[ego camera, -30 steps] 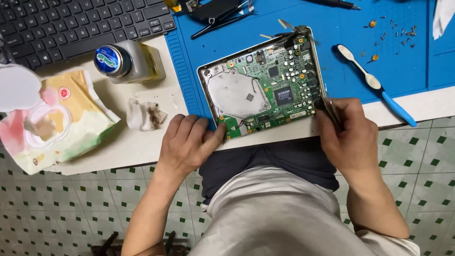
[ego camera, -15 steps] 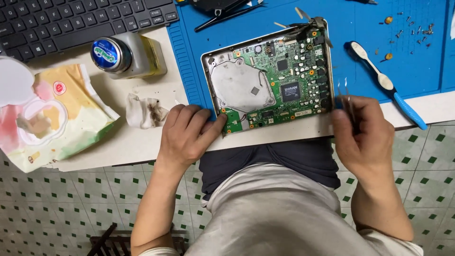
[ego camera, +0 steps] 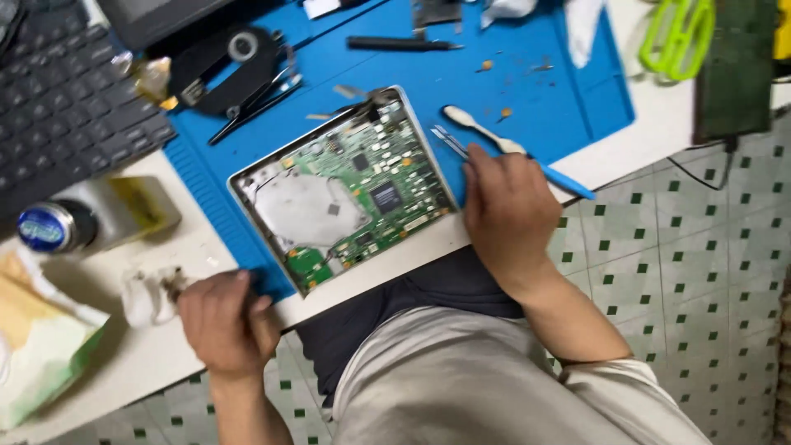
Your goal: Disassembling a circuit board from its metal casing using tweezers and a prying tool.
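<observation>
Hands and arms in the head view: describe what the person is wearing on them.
Both the left hand and the right hand are bare: no gloves, and no rings, watch or wrist strap can be seen. The forearms are uncovered too. A light grey short sleeve shows at the right upper arm; the left sleeve is out of view.

I have only one view, from the camera on the head, looking steeply down over the lap at the desk edge. It sits close: the open circuit board (ego camera: 350,189) fills the middle of the frame and tilts, so the view is rolled against the desk. Everything reads from that board: the blue mat (ego camera: 527,99) runs under and beyond it, the keyboard (ego camera: 66,115) lies at its upper left, and the tiled floor (ego camera: 700,272) shows to its lower right. My left hand (ego camera: 222,321) rests below-left of the board, my right hand (ego camera: 507,214) just right of it. No second view shares this scene.
</observation>
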